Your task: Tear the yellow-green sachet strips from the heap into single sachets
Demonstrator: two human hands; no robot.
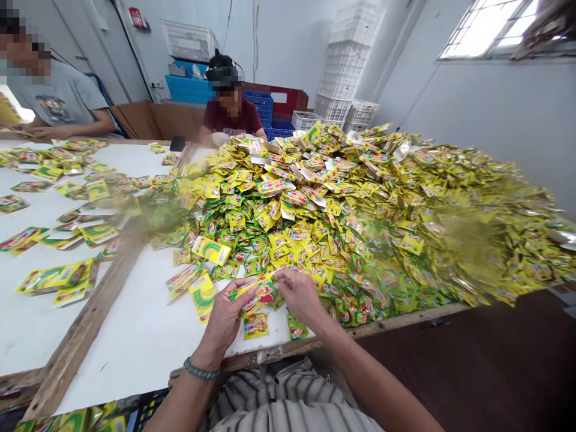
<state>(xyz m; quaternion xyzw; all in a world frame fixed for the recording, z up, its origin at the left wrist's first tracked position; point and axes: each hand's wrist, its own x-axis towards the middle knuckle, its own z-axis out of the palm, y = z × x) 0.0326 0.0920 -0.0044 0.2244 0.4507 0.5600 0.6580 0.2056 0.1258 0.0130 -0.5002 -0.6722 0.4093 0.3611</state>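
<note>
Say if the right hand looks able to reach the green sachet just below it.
Likely yes: nothing visible blocks the right hand from the green sachet, though it is busy at the box.

The box (261, 294) you hold is smooth, glossy card; the packets (256, 326) before you are shiny, crinkled plastic. Your table top (130, 336) looks smooth, its dividing strip (91, 330) rough, matt wood. Your shirt (288, 415) is matt cloth.

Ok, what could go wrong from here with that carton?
The carton in the left hand might crease under a hard pinch while the right hand works at its end. The green sachet near the table's front edge could get knocked off. The heap might slide.
</note>
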